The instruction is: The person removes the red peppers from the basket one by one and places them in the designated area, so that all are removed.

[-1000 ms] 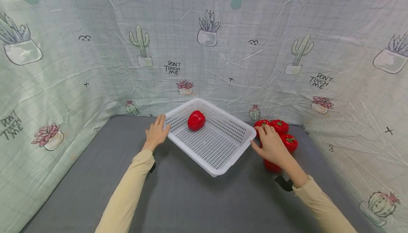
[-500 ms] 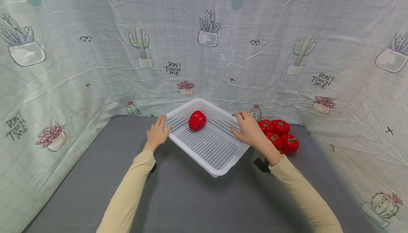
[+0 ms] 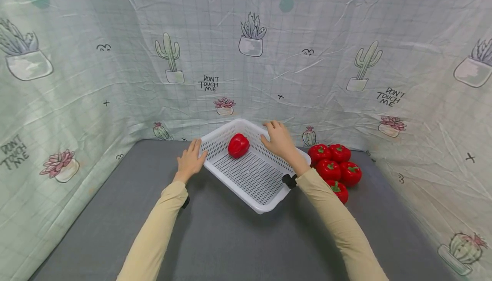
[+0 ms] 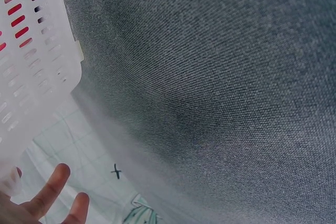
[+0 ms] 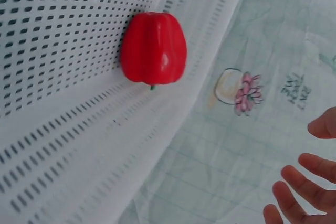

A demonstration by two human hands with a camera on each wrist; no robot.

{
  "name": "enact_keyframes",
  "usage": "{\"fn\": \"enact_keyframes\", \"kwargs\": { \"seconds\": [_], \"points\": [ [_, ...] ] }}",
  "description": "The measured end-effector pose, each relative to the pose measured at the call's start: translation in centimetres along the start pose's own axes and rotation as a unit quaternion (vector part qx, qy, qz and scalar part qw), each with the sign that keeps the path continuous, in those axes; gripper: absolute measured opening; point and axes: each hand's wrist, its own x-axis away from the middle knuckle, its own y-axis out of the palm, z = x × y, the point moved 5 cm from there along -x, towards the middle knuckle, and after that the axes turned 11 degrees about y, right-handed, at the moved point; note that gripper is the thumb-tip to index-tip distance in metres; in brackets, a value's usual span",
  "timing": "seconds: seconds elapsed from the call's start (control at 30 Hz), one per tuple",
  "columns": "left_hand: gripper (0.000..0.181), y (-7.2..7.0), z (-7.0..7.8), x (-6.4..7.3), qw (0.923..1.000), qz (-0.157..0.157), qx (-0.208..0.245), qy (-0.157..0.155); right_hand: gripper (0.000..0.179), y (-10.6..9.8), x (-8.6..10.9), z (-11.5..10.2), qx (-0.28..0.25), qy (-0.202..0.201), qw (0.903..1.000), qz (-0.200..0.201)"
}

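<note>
A white perforated plastic basket stands turned cornerwise in the middle of the table. Inside it, toward the back left, lies one red bell pepper; the right wrist view shows this bell pepper with its green stem. My left hand holds the basket's left corner, thumb at the rim. In the left wrist view two fingers stick out past the basket wall. My right hand reaches over the basket's back right side, to the right of the pepper, fingers spread and holding nothing.
Several red bell peppers sit grouped on the grey table, right of the basket, one partly behind the right sleeve. A cactus-print cloth hangs close behind the basket and along both sides.
My right hand has moved left from over the pepper group to above the basket, uncovering the peppers at the right. The left hand, the basket and the pepper in it have stayed put.
</note>
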Motion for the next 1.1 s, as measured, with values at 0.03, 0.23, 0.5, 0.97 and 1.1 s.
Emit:
{"fn": "enact_keyframes", "kwargs": {
  "seconds": [0.03,0.23,0.5,0.97,1.1],
  "points": [
    [0.059,0.0,0.0,0.0,1.0,0.001,0.001,0.0,0.036,0.4,-0.4,0.0,0.001,0.006,1.0,-0.001],
    [0.059,0.1,0.0,0.1,1.0,0.005,-0.001,-0.003,0.035,2.9,-2.1,0.0,0.005,0.029,0.9996,0.004],
    [0.059,0.5,-0.2,0.3,1.0,0.006,-0.002,-0.005,0.036,6.5,-3.3,0.2,-0.01,0.064,0.9977,-0.019],
    [0.058,1.2,-0.5,0.5,0.9994,0.033,-0.003,0.012,0.048,11.4,-3.2,0.9,0.009,0.092,0.989,-0.115],
    [0.058,1.3,-0.5,0.5,0.9993,0.036,0.002,0.012,0.056,12.6,-3.1,0.7,0.034,0.079,0.9841,-0.156]
  ]
}}
